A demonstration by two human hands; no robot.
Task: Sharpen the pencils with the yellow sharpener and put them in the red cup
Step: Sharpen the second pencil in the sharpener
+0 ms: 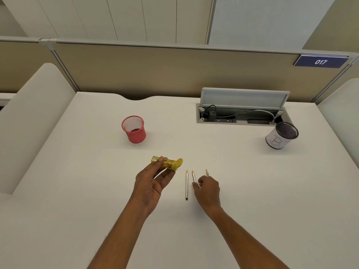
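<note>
Beige cubicle partitions close off the far edge of a pale table point(77, 191), where the red cup point(134, 130) stands upright with no pencils in it. On the near side of the red cup and a little to its right, the left grip point(153, 183) holds the yellow sharpener point(167, 163), thumb and fingers curled round its clear barrel and its capped end turned away from the red cup. Further right of the red cup, three pencils lie side by side with their tips pointing away from the person. The left pencil point(186, 185) lies free, while the middle pencil point(193, 176) and the right pencil point(207, 172) run under the right grip point(207, 188). That grip's fingers are bent down, one fingertip against the middle pencil; whether they have closed on it I cannot tell. The step in hand looks like picking the first pencil to sharpen. The next move calls for pinching it clear of its neighbours, lifting it, and lining its tip up with the sharpener's hole. Far right of the red cup stands a black mesh cup point(281, 135).
</note>
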